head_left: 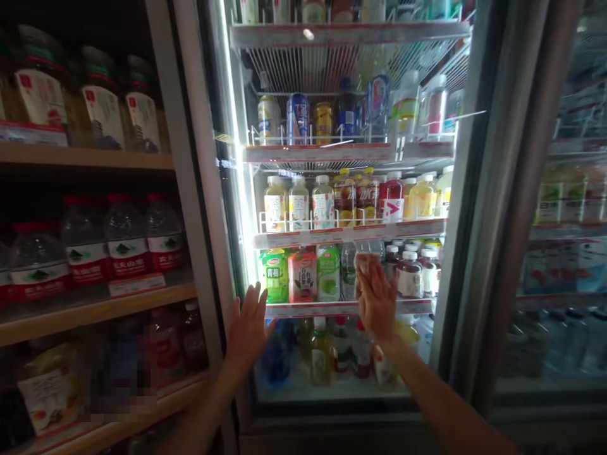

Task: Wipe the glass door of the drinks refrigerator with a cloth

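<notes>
A lit drinks fridge with a glass door (327, 401) fills the middle of the head view. My right hand (378, 303) presses a pale pinkish cloth (367, 259) to the glass, in front of the lower bottle shelf; most of the cloth lies under the fingers. To the left, my left hand (247, 328) is raised with its fingers spread, close to the door's left edge. Nothing is in it, and whether its palm touches the glass I cannot tell. Behind the glass, between the hands, stand a green carton (274, 275), a red carton (302, 276) and a light green carton (328, 273).
Open shelves on the left hold red-capped water bottles (126, 230) and dark-capped juice bottles (100, 98). A thick metal upright (516, 189) runs along the fridge's right side, with another glass-fronted cooler (562, 265) beyond it. Several rows of bottles and cans fill the fridge shelves.
</notes>
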Demonstrator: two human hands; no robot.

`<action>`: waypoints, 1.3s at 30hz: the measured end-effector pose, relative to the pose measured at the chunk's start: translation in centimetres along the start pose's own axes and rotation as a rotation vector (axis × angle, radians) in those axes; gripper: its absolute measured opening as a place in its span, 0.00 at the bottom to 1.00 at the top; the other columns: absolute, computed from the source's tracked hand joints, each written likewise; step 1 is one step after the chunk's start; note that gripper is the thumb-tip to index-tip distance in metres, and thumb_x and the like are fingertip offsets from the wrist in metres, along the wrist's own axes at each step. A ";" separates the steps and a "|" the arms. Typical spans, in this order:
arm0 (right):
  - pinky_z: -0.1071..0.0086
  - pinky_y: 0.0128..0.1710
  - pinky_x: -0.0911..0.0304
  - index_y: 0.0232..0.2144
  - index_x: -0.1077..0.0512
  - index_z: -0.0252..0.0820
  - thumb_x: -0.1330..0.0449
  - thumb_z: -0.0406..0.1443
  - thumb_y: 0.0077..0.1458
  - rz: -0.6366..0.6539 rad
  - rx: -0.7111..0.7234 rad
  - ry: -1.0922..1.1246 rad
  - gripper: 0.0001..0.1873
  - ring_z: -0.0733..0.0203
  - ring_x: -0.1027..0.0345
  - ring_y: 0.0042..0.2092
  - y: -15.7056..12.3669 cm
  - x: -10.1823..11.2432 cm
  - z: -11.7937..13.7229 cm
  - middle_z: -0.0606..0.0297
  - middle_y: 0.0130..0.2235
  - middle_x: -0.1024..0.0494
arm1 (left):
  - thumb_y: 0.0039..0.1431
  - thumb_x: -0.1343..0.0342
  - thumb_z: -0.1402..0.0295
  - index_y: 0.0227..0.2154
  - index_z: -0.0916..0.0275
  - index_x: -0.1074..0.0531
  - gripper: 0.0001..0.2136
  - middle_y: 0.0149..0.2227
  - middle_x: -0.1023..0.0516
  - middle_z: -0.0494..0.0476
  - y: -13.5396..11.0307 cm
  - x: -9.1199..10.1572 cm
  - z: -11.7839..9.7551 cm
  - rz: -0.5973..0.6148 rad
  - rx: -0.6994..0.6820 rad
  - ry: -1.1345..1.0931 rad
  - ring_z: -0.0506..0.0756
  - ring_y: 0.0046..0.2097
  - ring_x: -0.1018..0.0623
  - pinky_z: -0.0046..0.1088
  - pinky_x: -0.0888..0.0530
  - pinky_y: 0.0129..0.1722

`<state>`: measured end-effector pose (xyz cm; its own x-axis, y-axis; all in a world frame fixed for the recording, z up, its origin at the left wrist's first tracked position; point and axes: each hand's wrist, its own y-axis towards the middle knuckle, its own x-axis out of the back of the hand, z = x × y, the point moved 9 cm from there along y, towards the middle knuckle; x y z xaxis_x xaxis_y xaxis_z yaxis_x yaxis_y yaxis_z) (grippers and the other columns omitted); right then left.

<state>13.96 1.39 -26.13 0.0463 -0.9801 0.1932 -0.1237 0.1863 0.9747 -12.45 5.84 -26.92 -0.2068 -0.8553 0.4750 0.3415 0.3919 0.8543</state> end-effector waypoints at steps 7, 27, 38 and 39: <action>0.46 0.65 0.61 0.66 0.54 0.50 0.52 0.29 0.58 0.021 -0.031 0.014 0.35 0.55 0.57 0.68 -0.5 0.3 -4.4 0.58 0.66 0.47 | 0.64 0.57 0.60 0.63 0.66 0.46 0.27 0.64 0.43 0.68 1.8 -0.7 -5.0 -0.048 -0.010 -0.072 0.62 0.66 0.45 0.50 0.47 0.64; 0.46 0.50 0.37 0.64 0.49 0.48 0.52 0.37 0.61 -0.097 -0.333 -0.137 0.29 0.42 0.43 0.61 -8.2 3.3 -16.7 0.47 0.63 0.41 | 0.64 0.54 0.63 0.66 0.62 0.65 0.33 0.67 0.51 0.65 1.7 0.1 -6.7 -0.181 -0.006 -0.069 0.59 0.68 0.54 0.48 0.53 0.66; 0.50 0.63 0.55 0.65 0.51 0.46 0.51 0.33 0.60 -0.067 -0.107 -0.001 0.32 0.50 0.61 0.68 -1.0 1.0 -9.0 0.54 0.68 0.52 | 0.63 0.51 0.64 0.66 0.58 0.65 0.35 0.67 0.50 0.64 1.9 0.8 -6.5 -0.195 0.001 -0.100 0.61 0.68 0.50 0.49 0.53 0.66; 0.51 0.64 0.57 0.65 0.50 0.48 0.50 0.33 0.59 -0.052 -0.077 0.008 0.32 0.52 0.60 0.68 -0.9 1.0 -8.6 0.56 0.67 0.50 | 0.63 0.50 0.64 0.66 0.58 0.65 0.35 0.67 0.49 0.65 2.1 0.9 -6.3 -0.199 0.006 -0.094 0.61 0.68 0.50 0.49 0.53 0.66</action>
<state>22.63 0.85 -25.86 0.0583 -0.9881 0.1423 -0.0439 0.1398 0.9892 -6.14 3.75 -26.02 -0.3542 -0.8807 0.3144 0.2803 0.2207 0.9342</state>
